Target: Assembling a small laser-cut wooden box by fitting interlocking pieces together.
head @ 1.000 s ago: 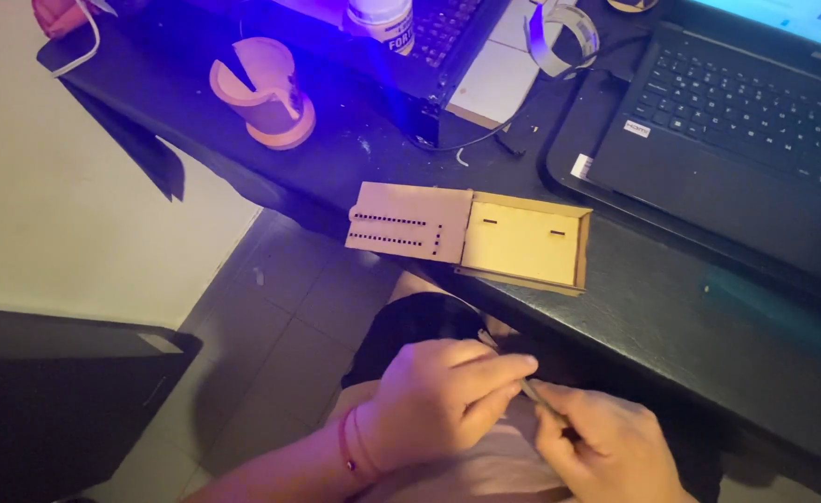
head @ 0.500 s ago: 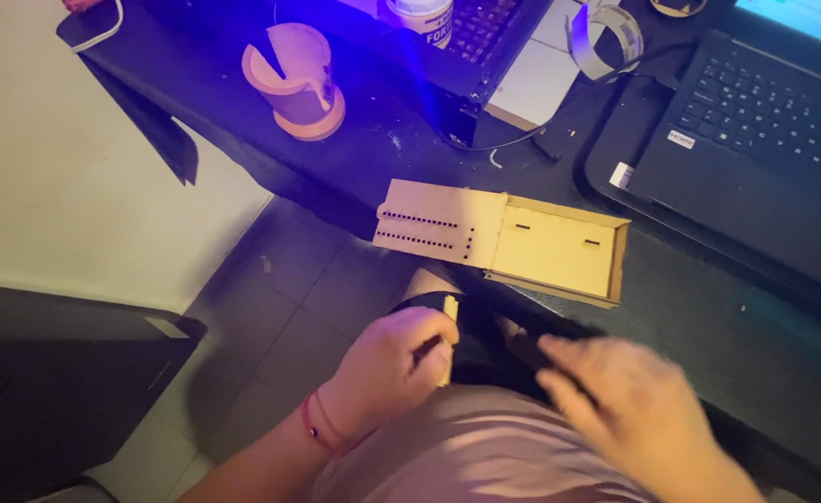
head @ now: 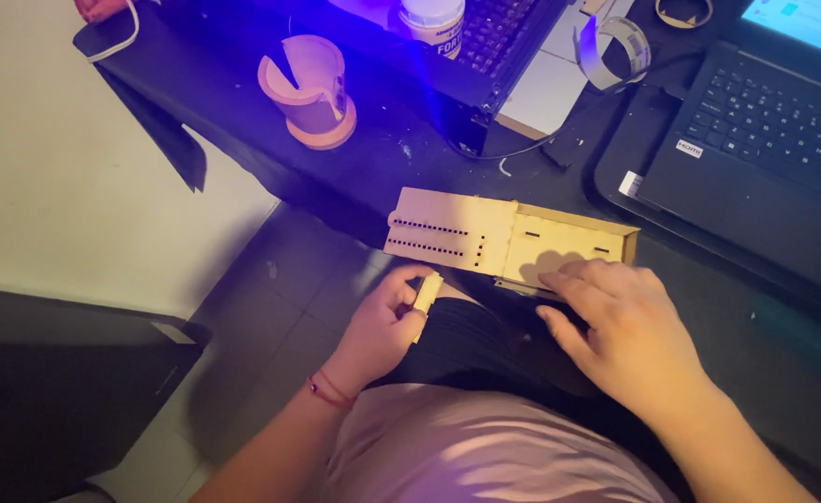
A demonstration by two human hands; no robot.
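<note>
Head view, looking down over the lap toward a black desk [head: 271, 130].

Left hand [head: 383, 326]: curled, thumb and fingers closed on a small pale rectangular wooden piece [head: 426, 293], which stands nearly upright out of the grip. The hand sits below the desk edge, just under the left end of the wooden assembly. A thin red band [head: 328, 391] circles the wrist.

Right hand [head: 625, 331]: fingers spread and flat, holding nothing. The fingertips [head: 560, 277] rest on the near edge of a light plywood box-like assembly [head: 508, 244], casting a shadow on its right panel.

The plywood assembly lies flat at the desk's front edge. Left half: a panel with two rows of small dark holes. Right half: a framed panel with a few short slots. The wooden piece in the left hand is near the assembly's lower left corner; whether it touches cannot be told.

Surroundings on the desk:
- pink cylindrical holder with a notch cut in its wall [head: 310, 90], well back to the left
- white jar with a lid [head: 431, 20] at the top edge, under blue-violet light
- loop of grey ribbon cable [head: 614, 48]
- open black laptop [head: 765, 140] to the right, keyboard showing

Below: dark tiled floor [head: 280, 307] and pale wall [head: 56, 168] to the left.
</note>
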